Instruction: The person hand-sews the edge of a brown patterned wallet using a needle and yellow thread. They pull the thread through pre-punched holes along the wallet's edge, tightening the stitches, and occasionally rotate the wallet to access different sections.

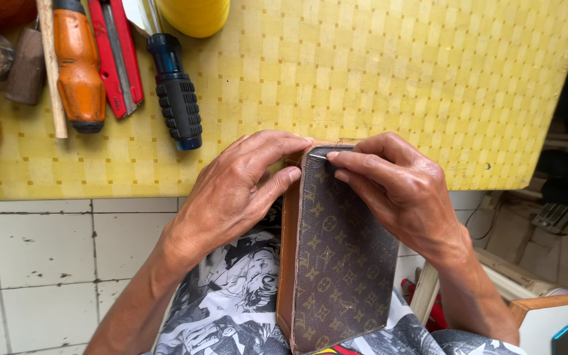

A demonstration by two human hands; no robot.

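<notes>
A brown wallet with a small gold pattern stands on its edge in the person's lap, close to the near side of a yellow checked table. It has a tan leather edge along its left side. Its top end leans against the near edge of the table.

The left hand is closed around the top left corner of the wallet, with the thumb pressed on the front. The right hand sits on the top right corner. Its finger and thumb pinch a thin metal needle that lies across the top of the wallet.

Far back on the left of the table lie some tools. There is a screwdriver with a blue and black handle, a red tool, and a tool with an orange handle. A yellow round thing sits at the far edge.

Under the table the floor has white tiles. The person's clothes have black and white pictures on them.
</notes>
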